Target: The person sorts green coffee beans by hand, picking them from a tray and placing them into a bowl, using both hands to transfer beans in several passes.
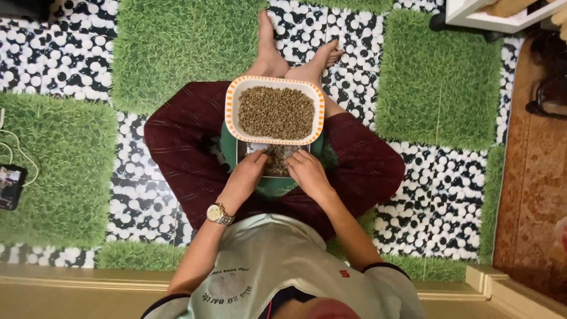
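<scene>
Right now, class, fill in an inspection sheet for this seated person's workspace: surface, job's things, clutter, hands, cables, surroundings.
Surface: floor covering printed with black and white pebbles and squares of green grass; the person sits cross-legged on it.
Job's things: white tray with orange rim on the lap, full of small brown-green grains; nearer the body a smaller flat piece with a thin scatter of grains.
Clutter: nothing seen near the lap.
Hands: left hand and right hand both rest, fingers down, on the smaller piece; grip unclear; wristwatch on the left wrist.
Cables: white cable running to a phone at the left edge.
Surroundings: patterned rug on the right, white furniture top right.
</scene>
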